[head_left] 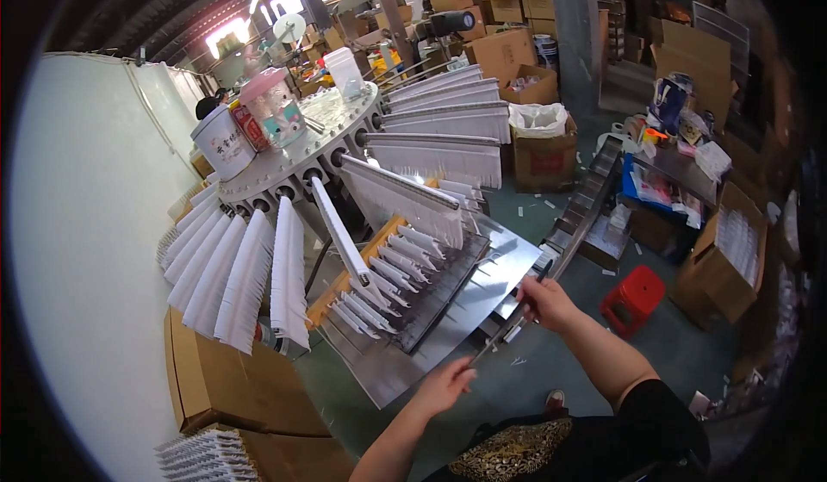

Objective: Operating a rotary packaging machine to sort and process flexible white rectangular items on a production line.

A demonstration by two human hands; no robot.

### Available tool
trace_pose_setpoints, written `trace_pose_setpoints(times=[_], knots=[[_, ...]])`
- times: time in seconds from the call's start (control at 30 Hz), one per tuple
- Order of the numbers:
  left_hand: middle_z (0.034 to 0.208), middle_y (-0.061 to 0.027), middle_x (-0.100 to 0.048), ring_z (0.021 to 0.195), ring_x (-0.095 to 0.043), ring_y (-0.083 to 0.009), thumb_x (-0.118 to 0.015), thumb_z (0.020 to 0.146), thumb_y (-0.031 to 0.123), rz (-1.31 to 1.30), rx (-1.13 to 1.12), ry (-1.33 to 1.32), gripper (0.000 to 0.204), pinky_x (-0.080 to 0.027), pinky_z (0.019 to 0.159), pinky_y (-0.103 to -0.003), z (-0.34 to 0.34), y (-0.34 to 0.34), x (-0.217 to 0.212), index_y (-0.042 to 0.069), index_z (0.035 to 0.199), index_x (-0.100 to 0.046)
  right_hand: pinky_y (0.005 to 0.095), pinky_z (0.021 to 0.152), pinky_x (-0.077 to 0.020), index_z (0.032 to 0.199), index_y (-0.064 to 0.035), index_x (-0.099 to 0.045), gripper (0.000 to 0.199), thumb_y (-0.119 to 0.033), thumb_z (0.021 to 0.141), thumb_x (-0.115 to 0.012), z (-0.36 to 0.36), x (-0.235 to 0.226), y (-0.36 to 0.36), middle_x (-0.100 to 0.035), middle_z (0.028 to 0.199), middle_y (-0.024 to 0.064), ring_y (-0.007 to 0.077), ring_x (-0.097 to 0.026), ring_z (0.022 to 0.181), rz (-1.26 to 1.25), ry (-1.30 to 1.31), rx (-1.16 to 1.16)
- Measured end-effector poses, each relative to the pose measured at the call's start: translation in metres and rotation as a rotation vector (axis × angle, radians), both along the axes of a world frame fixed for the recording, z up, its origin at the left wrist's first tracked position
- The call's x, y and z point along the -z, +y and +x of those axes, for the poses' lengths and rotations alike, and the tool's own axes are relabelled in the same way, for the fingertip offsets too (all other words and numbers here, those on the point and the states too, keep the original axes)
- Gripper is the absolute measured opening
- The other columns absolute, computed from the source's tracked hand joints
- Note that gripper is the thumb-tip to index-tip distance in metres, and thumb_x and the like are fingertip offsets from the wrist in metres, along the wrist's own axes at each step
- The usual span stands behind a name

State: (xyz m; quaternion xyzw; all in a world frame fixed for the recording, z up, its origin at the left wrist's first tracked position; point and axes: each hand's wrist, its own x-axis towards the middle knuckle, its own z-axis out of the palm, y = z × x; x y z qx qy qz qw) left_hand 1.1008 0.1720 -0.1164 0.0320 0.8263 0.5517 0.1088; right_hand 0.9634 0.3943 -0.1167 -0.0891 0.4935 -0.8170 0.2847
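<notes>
A thin dark rod (491, 347) runs between my hands, in front of a shiny metal plate (508, 262). My left hand (444, 387) is closed on its lower end. My right hand (547, 301) closes round its upper end, and a dark tip sticks up above the fist. On the plate lies a dark flat board (444, 297), with rows of bunched white strips (405, 262) along a yellow wooden bar (332, 297). Just beyond, a large round metal turntable (336, 124) bears arms hung with white strip-like pieces (245, 279).
A white bucket (224, 144) and a pink-lidded clear jar (274, 107) stand on the turntable. To the right are a metal rail (586, 193), a red stool (633, 299), a lined carton (543, 133) and an open carton (724, 254). Cardboard (233, 379) stands at lower left.
</notes>
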Motion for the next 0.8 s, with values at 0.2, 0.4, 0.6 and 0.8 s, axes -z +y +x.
trace_pose_setpoints(times=[0.2,0.4,0.6,0.8], knots=[[0.076,-0.0026,-0.051,0.062,-0.049,-0.0137,-0.042,0.089,0.013,1.107,0.169,-0.504,0.019,-0.042,0.059,-0.026,-0.024,0.056,0.013,0.007,0.105,-0.051,0.0232,0.049,-0.0407,0.097,-0.0078,-0.054,0.019,-0.022,0.086,-0.049,0.044,-0.028,0.013,-0.053,0.066,0.0036,0.0111,-0.050,0.054,0.381,0.389,0.423],[0.077,-0.0056,-0.053,0.067,-0.052,-0.0152,-0.042,0.090,0.016,1.478,-0.104,-0.313,0.019,-0.044,0.067,-0.029,-0.020,0.093,0.002,0.004,0.103,-0.049,0.0294,0.053,-0.0462,0.104,-0.0085,-0.053,0.037,-0.009,0.068,-0.062,0.136,0.004,0.040,-0.057,0.080,0.0095,0.0278,-0.055,0.064,0.695,1.463,0.257],[0.086,-0.0095,-0.056,0.071,-0.054,-0.0153,-0.045,0.087,0.012,0.745,0.007,0.044,0.010,-0.045,0.065,-0.028,0.017,0.053,-0.009,0.004,0.090,-0.049,0.0307,0.055,-0.0472,0.104,-0.0052,-0.053,0.038,-0.006,0.066,-0.058,0.152,-0.017,0.032,-0.058,0.084,0.0108,0.0245,-0.057,0.066,0.482,1.447,0.342],[0.106,-0.0006,-0.052,0.089,-0.049,-0.0100,-0.049,0.083,0.021,0.850,-1.082,0.456,0.032,-0.038,0.072,-0.024,-0.014,-0.091,0.020,0.010,0.112,-0.044,0.0314,0.058,-0.0486,0.109,-0.0036,-0.052,0.043,-0.002,0.067,-0.057,0.139,-0.055,-0.011,-0.059,0.091,0.0125,0.0254,-0.059,0.068,0.359,1.570,0.150]])
